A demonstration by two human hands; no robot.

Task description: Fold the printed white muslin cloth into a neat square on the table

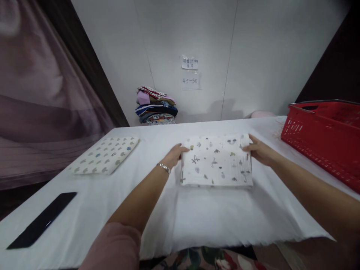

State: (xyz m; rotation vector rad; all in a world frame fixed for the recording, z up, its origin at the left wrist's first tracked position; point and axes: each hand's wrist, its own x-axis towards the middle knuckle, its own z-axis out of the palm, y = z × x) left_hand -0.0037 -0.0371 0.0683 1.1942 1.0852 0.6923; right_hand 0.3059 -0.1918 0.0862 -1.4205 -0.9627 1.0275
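A folded white cloth (pixel 215 161) with small printed plants and animals lies across the middle of the view, over the white-covered table (pixel 219 217). At its upper left edge my left hand (pixel 176 153) grips it, thumb on top and the other fingers partly hidden. My right hand (pixel 258 150) pinches the upper right edge, with the thumb on top. A bracelet circles my left wrist. Farther left, another folded cloth (pixel 105 155) with grey printed shapes lies flat, touched by neither hand.
A black flat object (pixel 43 219) lies at the table's left front. At the right stands a red basket (pixel 323 135). A pile of folded fabrics (pixel 156 107) is by the back wall, beside paper signs (pixel 191 80). A pinkish curtain (pixel 42 93) hangs at the left.
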